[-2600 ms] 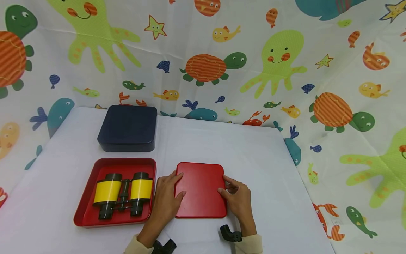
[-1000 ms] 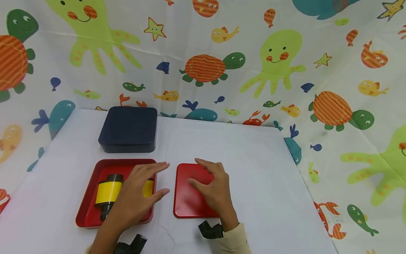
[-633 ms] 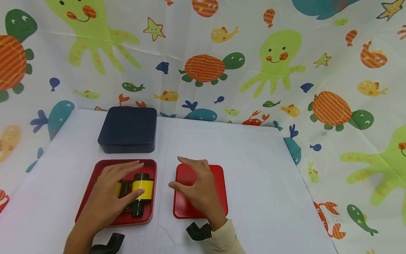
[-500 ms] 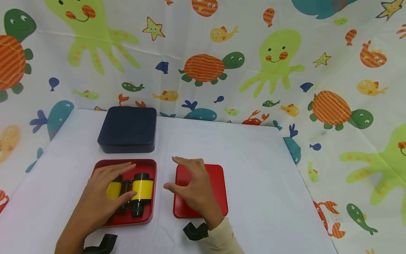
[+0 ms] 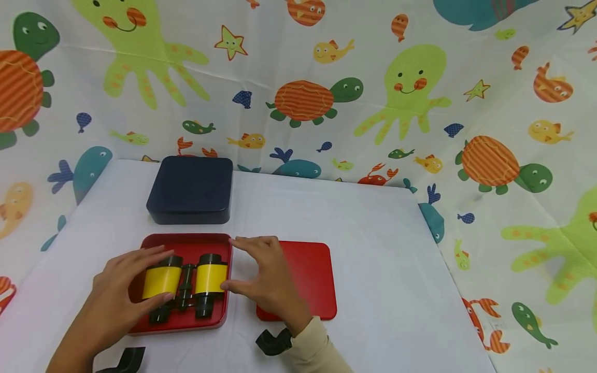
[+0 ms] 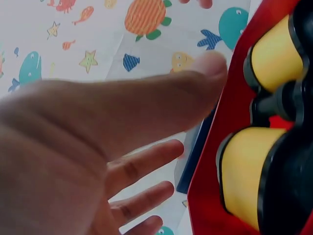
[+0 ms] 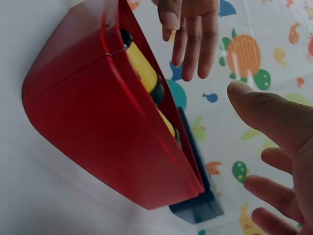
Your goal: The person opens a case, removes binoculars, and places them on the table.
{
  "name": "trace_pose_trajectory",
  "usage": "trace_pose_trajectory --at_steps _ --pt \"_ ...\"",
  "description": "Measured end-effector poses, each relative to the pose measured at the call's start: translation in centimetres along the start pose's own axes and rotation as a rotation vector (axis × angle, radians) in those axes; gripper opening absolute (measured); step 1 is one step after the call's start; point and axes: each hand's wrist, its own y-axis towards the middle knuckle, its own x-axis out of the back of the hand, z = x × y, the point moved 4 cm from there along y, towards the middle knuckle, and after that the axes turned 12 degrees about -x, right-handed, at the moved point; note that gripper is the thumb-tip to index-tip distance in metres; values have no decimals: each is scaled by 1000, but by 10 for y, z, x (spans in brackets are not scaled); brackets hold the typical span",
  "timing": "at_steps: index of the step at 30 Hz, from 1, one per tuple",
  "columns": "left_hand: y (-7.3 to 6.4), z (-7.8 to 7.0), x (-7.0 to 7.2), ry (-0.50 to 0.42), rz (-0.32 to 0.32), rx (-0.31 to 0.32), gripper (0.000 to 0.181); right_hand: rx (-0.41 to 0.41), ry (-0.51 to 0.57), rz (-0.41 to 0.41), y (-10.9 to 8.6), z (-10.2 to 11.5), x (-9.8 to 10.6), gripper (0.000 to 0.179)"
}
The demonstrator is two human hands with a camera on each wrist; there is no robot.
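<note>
Yellow and black binoculars (image 5: 209, 278) lie in an open red box (image 5: 177, 330) at the left of the table. My left hand (image 5: 114, 298) spreads over the box's left side, thumb and fingers apart, overlapping the left barrel in the head view. In the left wrist view its thumb (image 6: 161, 100) is beside the box wall (image 6: 208, 210), and nothing is gripped. My right hand (image 5: 272, 277) reaches to the box's right rim with thumb and fingers parted. The right wrist view shows a gap between this hand (image 7: 288, 132) and the red box (image 7: 107, 132).
A flat red lid (image 5: 310, 277) lies to the right of the box, partly covered by my right hand. Behind the box sits a dark navy box (image 5: 188, 189). A sea-animal printed cloth (image 5: 289, 57) hangs along the back and sides of the white table (image 5: 387, 290).
Both hands have left the red lid's edges and moved left, to either side of the red box. The lid, binoculars and boxes stay where they were.
</note>
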Motion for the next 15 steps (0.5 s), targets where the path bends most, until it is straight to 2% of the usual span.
trace_pose_trajectory --at_steps 5,15 --pt "-3 11 0 5 32 19 97 25 -44 35 5 0 -14 84" --pt "-4 28 1 21 152 98 103 37 -109 114 10 1 -33 83"
